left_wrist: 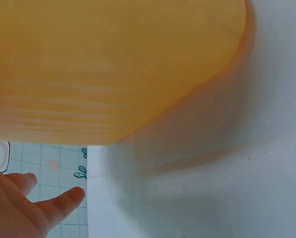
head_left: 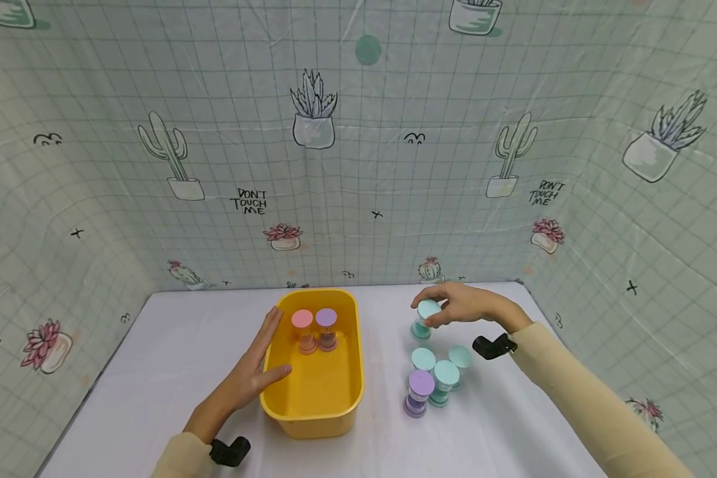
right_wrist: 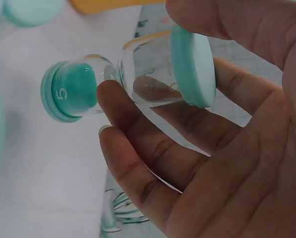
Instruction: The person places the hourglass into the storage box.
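My right hand (head_left: 465, 303) grips a teal-capped sand timer (head_left: 428, 309) near the table's back right, thumb and fingers around its upper part. In the right wrist view the timer's clear glass shows, with teal sand at the end marked 5. My left hand (head_left: 252, 373) rests at the left rim of a yellow bin (head_left: 317, 426), its fingers straight along the side and its thumb over the edge. Inside the bin a pink sand timer (head_left: 302, 320) and a purple sand timer (head_left: 326, 318) stand side by side.
In front of my right hand, a purple sand timer (head_left: 421, 384) stands grouped with three teal ones (head_left: 446, 374) on the white table (head_left: 173, 352). A patterned cloth (head_left: 358, 166) with plant drawings surrounds the table at the back and sides.
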`<state>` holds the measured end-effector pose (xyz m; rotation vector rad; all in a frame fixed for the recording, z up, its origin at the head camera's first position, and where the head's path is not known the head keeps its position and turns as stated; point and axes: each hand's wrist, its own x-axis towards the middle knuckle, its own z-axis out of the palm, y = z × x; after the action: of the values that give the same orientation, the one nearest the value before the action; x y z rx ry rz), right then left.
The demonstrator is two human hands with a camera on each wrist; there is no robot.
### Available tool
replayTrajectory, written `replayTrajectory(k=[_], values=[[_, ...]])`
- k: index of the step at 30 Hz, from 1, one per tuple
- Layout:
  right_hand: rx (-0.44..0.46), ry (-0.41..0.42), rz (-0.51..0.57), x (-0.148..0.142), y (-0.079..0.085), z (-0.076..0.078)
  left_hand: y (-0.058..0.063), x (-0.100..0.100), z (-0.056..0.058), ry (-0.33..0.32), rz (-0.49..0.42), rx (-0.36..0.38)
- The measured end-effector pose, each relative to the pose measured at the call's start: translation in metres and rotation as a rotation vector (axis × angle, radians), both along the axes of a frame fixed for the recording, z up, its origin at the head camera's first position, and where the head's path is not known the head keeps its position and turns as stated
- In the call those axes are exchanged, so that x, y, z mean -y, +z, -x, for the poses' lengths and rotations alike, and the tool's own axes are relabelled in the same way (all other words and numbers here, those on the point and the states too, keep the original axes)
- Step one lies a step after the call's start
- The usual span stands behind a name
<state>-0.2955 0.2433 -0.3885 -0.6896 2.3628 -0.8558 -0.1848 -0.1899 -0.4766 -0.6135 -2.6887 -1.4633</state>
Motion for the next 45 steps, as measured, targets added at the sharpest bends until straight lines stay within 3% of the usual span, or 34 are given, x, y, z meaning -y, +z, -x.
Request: replayTrajectory(k=[15,24,34,45], values=[[-0.087,0.119,0.088,0.063,0.054,0.008,-0.001,0.001,0.002,-0.001,0.017,-0.026],[-0.103,0.178,0.084,0.103,0.075,0.004,-0.001,0.001,0.001,0.004,0.021,-0.020],[-0.113,0.252,0.069,0.142,0.078,0.004,0.001,0.000,0.002,0.004,0.025,-0.009],[-0.105,0.331,0.005,0.176,0.055,0.004,0.009,0.005,0.004,-0.036,0.109,0.052]])
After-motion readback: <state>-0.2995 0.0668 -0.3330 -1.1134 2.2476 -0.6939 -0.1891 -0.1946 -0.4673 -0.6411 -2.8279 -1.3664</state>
